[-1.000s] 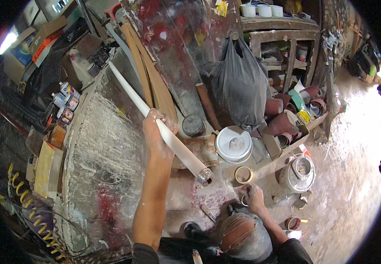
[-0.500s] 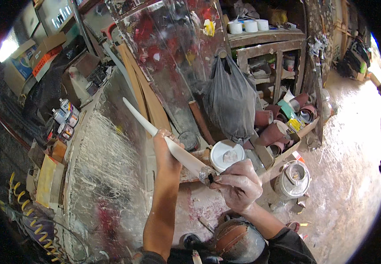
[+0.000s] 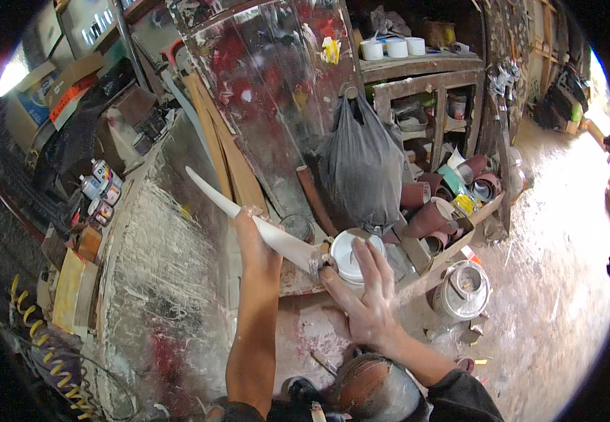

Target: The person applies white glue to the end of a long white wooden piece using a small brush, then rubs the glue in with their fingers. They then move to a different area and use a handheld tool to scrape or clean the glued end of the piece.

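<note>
A long white horn-shaped piece [image 3: 287, 245], curved and tapering to a tip, slants across the middle with its tip at the upper left. Around its middle my left hand [image 3: 254, 243] is closed, fingers wrapped over the far side. The wide lower-right end is uneven, with a shiny wrapping and a dark patch. Beside that end is my right hand [image 3: 365, 299], dusty white, its fingers stretched apart. One finger lies close to the rim; whether it touches cannot be made out. Behind the fingers stands a round white-lidded tub [image 3: 346, 260], partly hidden.
A grey plastic bag [image 3: 363, 165] hangs from a knob on the paint-stained panel. To its right, a box holds several sandpaper rolls [image 3: 431, 218]. A white bucket [image 3: 460, 292] stands on the floor. Spray cans [image 3: 104, 172] line the left; a coiled yellow hose [image 3: 45, 352] hangs lower left.
My right hand has gone from a closed grip at the piece's wide end to spread fingers beside it. The piece and my left hand have shifted slightly left and down in view.
</note>
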Demonstrator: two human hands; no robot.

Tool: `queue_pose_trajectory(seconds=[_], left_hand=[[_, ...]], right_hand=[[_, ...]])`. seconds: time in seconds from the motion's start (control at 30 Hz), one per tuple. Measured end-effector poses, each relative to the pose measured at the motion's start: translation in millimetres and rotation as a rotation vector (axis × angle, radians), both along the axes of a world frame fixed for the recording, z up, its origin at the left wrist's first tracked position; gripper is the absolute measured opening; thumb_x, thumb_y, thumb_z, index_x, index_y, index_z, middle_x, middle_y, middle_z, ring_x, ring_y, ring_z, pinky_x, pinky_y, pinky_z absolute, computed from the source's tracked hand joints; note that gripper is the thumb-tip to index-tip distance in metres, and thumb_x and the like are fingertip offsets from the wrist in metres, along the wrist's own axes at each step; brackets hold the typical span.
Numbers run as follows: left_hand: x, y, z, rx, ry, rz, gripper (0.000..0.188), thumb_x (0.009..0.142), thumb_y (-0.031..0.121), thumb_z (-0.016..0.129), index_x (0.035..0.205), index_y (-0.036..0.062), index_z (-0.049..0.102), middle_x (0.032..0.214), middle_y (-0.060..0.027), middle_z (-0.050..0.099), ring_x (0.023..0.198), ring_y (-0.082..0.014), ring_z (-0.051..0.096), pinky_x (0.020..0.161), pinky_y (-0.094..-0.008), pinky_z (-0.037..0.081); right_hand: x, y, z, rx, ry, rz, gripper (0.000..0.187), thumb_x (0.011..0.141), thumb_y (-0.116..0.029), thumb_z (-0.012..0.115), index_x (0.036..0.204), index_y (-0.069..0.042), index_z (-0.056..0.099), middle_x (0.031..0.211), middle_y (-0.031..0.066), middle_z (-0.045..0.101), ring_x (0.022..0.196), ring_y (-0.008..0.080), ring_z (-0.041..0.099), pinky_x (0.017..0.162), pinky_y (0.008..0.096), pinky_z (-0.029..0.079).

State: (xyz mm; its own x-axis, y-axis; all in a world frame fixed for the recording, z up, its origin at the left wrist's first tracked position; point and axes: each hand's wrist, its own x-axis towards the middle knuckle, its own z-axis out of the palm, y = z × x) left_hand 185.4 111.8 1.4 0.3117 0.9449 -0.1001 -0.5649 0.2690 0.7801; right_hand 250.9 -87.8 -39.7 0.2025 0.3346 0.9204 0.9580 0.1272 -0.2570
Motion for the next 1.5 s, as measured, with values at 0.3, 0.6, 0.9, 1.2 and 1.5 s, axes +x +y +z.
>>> queue_pose_trajectory(seconds=[0.3, 0.6, 0.9, 1.2, 1.5], left_hand=[[-2, 25, -14, 0.006, 0.124, 0.007, 0.024, 0.081, 0.034, 0.057, 0.089, 0.0141, 0.047, 0.081, -0.0024, 0.043, 0.079, -0.0187, 0.047, 0.068, -0.0412, 0.043], [-11, 37, -17, -0.04, 0.195, 0.063, 0.015, 0.076, 0.019, 0.055, 0.08, 0.009, 0.045, 0.066, -0.0037, 0.043, 0.053, -0.0178, 0.044, 0.051, -0.0332, 0.043], [-57, 56, -40, 0.12, 0.185, -0.103, 0.014, 0.08, 0.019, 0.052, 0.073, 0.01, 0.044, 0.059, -0.0026, 0.042, 0.049, -0.0142, 0.042, 0.05, -0.0297, 0.04], [-54, 53, -58, 0.016, 0.162, -0.088, 0.012, 0.081, 0.018, 0.052, 0.075, 0.0105, 0.044, 0.063, -0.0014, 0.043, 0.05, -0.0126, 0.043, 0.048, -0.0277, 0.039], [-63, 30, -36, -0.061, 0.055, -0.149, 0.015, 0.085, 0.022, 0.049, 0.074, 0.0134, 0.042, 0.064, 0.0003, 0.043, 0.052, -0.0107, 0.043, 0.048, -0.0267, 0.038]], right_hand=[[23, -13, -96, -0.271, 0.047, 0.002, 0.038, 0.077, -0.007, 0.062, 0.115, -0.007, 0.061, 0.114, 0.0189, 0.06, 0.098, 0.0349, 0.059, 0.083, 0.0444, 0.048], [-62, 17, -371, -1.102, -0.302, 0.917, 0.036, 0.08, -0.019, 0.059, 0.116, -0.024, 0.06, 0.115, 0.0076, 0.053, 0.105, 0.0274, 0.054, 0.084, 0.0411, 0.047], [-92, 59, -450, -1.182, -0.749, 0.917, 0.044, 0.089, -0.021, 0.049, 0.131, -0.037, 0.048, 0.141, 0.0025, 0.043, 0.127, 0.0228, 0.043, 0.096, 0.0439, 0.041], [-80, 63, -459, -0.886, -0.809, 0.859, 0.04, 0.086, -0.021, 0.051, 0.126, -0.017, 0.051, 0.123, 0.0059, 0.055, 0.115, 0.0234, 0.052, 0.096, 0.0445, 0.04], [19, 35, -269, -1.332, 0.853, 0.85, 0.024, 0.089, -0.011, 0.062, 0.109, 0.001, 0.059, 0.105, 0.0074, 0.064, 0.086, 0.0145, 0.058, 0.075, 0.0325, 0.048]])
